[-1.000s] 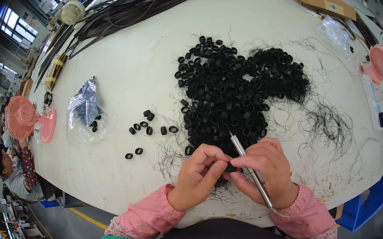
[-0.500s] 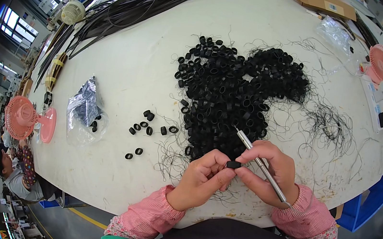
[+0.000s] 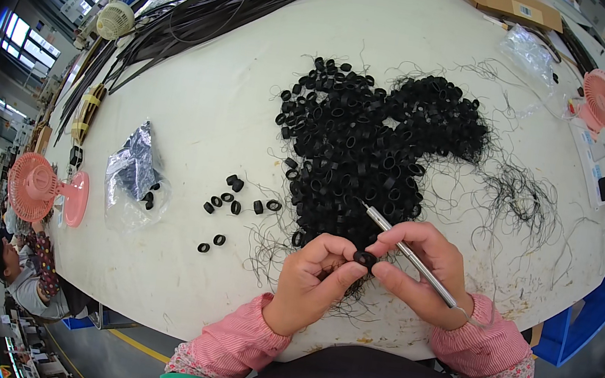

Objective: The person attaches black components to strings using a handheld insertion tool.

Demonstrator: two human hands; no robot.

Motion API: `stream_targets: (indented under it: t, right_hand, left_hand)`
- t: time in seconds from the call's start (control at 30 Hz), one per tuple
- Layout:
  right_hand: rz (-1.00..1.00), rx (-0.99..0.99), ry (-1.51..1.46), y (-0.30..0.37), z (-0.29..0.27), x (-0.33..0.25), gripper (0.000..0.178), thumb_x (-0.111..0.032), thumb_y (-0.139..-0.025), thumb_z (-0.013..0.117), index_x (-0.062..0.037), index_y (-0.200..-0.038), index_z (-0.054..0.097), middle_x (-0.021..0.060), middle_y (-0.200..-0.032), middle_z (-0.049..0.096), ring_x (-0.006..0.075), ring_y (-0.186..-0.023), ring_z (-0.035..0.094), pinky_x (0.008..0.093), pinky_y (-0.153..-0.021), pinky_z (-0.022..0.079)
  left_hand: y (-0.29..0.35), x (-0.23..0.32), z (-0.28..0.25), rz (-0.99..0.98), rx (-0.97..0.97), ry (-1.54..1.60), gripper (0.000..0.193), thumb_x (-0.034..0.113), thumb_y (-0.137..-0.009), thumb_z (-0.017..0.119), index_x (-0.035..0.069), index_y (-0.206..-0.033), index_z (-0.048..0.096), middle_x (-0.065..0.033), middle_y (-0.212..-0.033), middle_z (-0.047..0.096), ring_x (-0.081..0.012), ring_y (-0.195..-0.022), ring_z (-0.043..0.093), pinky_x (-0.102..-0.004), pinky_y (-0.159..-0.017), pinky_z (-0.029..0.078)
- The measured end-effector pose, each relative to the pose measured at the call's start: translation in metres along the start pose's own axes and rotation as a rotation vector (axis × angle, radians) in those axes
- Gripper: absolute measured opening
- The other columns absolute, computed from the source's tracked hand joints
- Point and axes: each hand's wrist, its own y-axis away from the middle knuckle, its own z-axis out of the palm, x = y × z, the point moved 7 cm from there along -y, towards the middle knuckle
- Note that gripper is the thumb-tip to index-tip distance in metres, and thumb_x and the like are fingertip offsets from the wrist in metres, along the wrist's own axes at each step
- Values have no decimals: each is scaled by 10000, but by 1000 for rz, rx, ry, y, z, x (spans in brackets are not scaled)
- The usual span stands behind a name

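Note:
Between my two hands is a small black loop, its hole now partly facing up. The thumb and index finger of my left hand pinch it from the left. My right hand touches its right side with thumb and fingertip. A slim silver metal pen-like tool lies across the right hand, held in its grip, its thin tip pointing away over the pile. A big heap of similar black loops spreads just beyond my hands.
Several loose loops and a clear plastic bag lie to the left. Thread clippings are scattered at right. Pink fans stand at both sides. Dark strips cover the far left. Another person sits at the left edge.
The black loop has turned from side-on so its hole shows. My left thumb has shifted, and the metal tool's tip has swung slightly left and nearer.

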Motion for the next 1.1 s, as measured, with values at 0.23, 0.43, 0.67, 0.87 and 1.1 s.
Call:
stream_targets:
  t: [0.23,0.43,0.67,0.87,1.1]
  right_hand:
    - [-134,66,-65,-1,-18,-16,194,-152,-973,500,-3,-1079,565,62,-788,670,117,-830,645,354,-995,381]
    - [-169,24,-40,-1,-16,-20,192,-171,-980,479,-30,-954,607,9,-654,635,98,-695,636,418,-1029,316]
    - [-167,29,-21,-2,-15,-18,187,-178,-979,486,-40,-952,610,-4,-644,630,84,-674,619,416,-1018,324]
    - [-180,45,-111,-1,-16,-19,194,-167,-981,473,-26,-969,607,10,-667,638,99,-697,626,404,-1009,342]
    - [-95,79,183,-4,-9,-17,217,-141,-857,683,-63,-1049,617,42,-843,666,164,-765,638,309,-813,468]
  left_hand:
    - [0,-4,-9,-42,59,17,95,65,-938,589,17,-998,534,68,-616,494,18,-539,401,-156,-488,307]
    - [-1,0,-6,-9,39,-59,85,58,-942,577,12,-993,528,65,-602,486,13,-534,396,-164,-485,309]
    - [0,0,-4,17,14,-109,82,53,-938,580,17,-990,527,60,-580,469,7,-530,386,-171,-484,302]
    - [0,0,-4,7,19,-94,88,60,-938,585,19,-988,526,66,-584,465,8,-535,381,-172,-485,298]
    - [0,8,-5,176,30,-330,119,20,-879,644,39,-974,575,19,-604,501,-35,-520,424,-204,-482,331]
